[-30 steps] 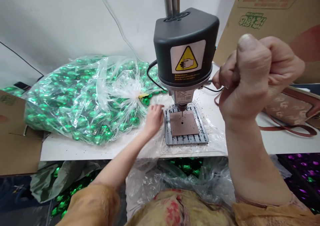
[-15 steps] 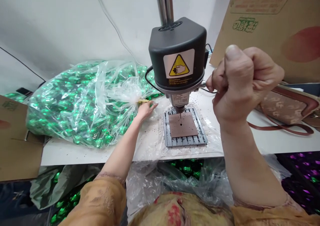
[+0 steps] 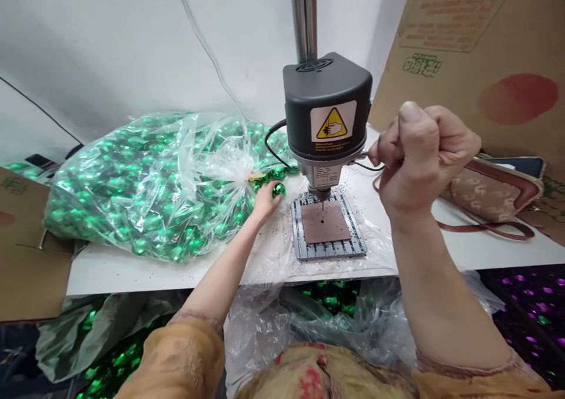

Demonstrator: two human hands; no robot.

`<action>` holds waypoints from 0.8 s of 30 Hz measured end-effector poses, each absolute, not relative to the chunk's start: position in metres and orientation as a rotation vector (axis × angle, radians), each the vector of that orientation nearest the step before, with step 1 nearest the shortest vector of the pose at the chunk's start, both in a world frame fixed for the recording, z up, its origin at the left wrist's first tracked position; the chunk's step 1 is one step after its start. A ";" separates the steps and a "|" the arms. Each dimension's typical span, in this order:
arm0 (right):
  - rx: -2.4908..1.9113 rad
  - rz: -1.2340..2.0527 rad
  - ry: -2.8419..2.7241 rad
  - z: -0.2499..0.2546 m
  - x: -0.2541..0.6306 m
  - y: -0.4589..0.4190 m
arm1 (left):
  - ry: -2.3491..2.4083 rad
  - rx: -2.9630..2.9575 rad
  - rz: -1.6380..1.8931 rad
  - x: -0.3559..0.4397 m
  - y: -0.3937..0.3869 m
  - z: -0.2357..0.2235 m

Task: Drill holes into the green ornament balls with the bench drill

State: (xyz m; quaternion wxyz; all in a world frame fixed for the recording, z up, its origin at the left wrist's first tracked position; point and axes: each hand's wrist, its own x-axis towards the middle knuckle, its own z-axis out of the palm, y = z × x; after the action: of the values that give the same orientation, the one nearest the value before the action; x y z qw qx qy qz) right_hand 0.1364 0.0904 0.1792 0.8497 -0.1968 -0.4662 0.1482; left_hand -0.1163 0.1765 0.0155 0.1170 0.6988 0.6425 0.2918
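Gripping the drill lever (image 3: 364, 153) at centre right, fingers (image 3: 388, 145) wrapped round it, the right hand (image 3: 424, 166) likely gains leverage, while the left hand (image 3: 265, 200) clamps a green ball (image 3: 279, 188) mid-frame between its fingers

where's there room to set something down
Bare white tabletop shows in front of the brown handbag strap and before the bag of green balls. Crowded: between that bag and the drill press, around the left hand.

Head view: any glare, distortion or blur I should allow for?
In the head view, glare streaks the clear bag; in the head view, the right hand looms larger than the left hand, likely nearness plus lens stretch; in the head view, fine print on the warning label is too soft to read.
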 end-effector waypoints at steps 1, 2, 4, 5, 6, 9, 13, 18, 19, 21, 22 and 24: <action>-0.422 0.315 -0.986 0.179 0.136 0.090 | 1.862 2.057 0.836 -0.114 0.179 0.015; -0.429 0.319 -0.991 0.179 0.136 0.089 | 1.852 2.053 0.865 -0.111 0.179 0.015; -0.437 0.327 -0.999 0.179 0.136 0.088 | 1.815 1.985 1.028 -0.104 0.176 0.015; -0.438 0.332 -1.003 0.179 0.136 0.087 | 1.756 1.915 1.147 -0.101 0.173 0.015; -0.437 0.337 -1.003 0.179 0.137 0.087 | 1.654 1.815 1.268 -0.098 0.168 0.016; -0.428 0.334 -1.003 0.179 0.137 0.088 | 1.183 1.404 1.423 -0.090 0.150 0.024; -0.414 0.304 -1.020 0.179 0.137 0.089 | 0.781 0.940 1.340 -0.081 0.124 0.042; -0.440 0.286 -1.017 0.179 0.135 0.088 | 0.788 0.794 1.218 -0.069 0.107 0.051; -0.447 0.281 -1.012 0.179 0.135 0.089 | 0.800 0.807 1.194 -0.066 0.106 0.049; -0.465 0.274 -1.012 0.179 0.135 0.090 | 0.816 0.857 1.162 -0.060 0.104 0.044; -0.475 0.267 -1.012 0.179 0.136 0.091 | 0.827 0.895 1.151 -0.057 0.104 0.040; -0.503 0.251 -1.016 0.178 0.138 0.093 | 0.857 0.992 1.136 -0.051 0.105 0.033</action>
State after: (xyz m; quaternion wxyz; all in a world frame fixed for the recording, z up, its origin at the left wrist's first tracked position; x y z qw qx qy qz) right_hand 0.1377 0.0929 0.1779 0.8361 -0.2374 -0.4800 0.1186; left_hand -0.0514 0.1048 0.0328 0.6471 0.4360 0.3767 0.4993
